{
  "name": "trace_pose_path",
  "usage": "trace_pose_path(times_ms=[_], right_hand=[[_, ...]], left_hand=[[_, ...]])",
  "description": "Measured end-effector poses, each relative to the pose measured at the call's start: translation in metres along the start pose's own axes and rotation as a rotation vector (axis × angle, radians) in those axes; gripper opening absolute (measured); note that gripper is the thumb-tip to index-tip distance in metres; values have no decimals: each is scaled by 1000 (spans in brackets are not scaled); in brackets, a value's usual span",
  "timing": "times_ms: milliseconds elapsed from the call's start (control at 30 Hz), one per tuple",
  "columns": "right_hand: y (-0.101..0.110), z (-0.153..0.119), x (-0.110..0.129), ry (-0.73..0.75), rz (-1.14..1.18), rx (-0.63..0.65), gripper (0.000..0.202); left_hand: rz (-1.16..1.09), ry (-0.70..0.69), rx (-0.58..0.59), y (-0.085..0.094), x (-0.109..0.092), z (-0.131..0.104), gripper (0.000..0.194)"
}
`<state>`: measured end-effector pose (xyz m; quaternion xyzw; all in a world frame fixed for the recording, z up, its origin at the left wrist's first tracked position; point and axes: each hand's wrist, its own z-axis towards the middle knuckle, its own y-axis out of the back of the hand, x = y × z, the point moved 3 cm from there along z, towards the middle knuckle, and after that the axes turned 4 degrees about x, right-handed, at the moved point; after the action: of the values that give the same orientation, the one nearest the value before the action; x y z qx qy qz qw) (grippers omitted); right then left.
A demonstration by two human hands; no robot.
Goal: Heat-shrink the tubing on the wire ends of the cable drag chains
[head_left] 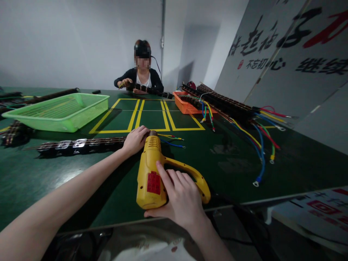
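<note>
My right hand (pixel 182 194) grips a yellow heat gun (pixel 149 159) by its body, thumb under the rear end and fingers over the side. A red label is on the gun, and its looped handle points right. The metal nozzle faces away from me, close to my left hand (pixel 137 139). That hand is closed over the right end of a dark, segmented cable bundle (pixel 89 145) lying on the table; its fingertips are partly hidden by the gun. Yellow, green and blue wires (pixel 172 141) with ring terminals stick out past the nozzle.
A green basket (pixel 73 119) stands at left, with more dark bundles around it. At right, an orange basket (pixel 186 107) sits beside stacked bundles (pixel 225 103) with colored ring-terminal leads (pixel 262 156). Yellow tape (pixel 149 129) marks the green table. Opposite, a person (pixel 143 78) handles another bundle.
</note>
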<state>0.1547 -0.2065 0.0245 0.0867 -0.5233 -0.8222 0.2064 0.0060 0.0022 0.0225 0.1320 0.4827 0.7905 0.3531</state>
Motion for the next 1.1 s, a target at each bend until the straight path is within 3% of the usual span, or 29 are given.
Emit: trace_pose_path(times_ms=[633,1100], right_hand=[[12,-12,-46,-103,-74,-54,117],[11,-12,-41,-95,-131,-109,117]], left_hand=[[13,-14,-40,-2,2,-1,26],[-7,-7,-39,-2,2,0,27]])
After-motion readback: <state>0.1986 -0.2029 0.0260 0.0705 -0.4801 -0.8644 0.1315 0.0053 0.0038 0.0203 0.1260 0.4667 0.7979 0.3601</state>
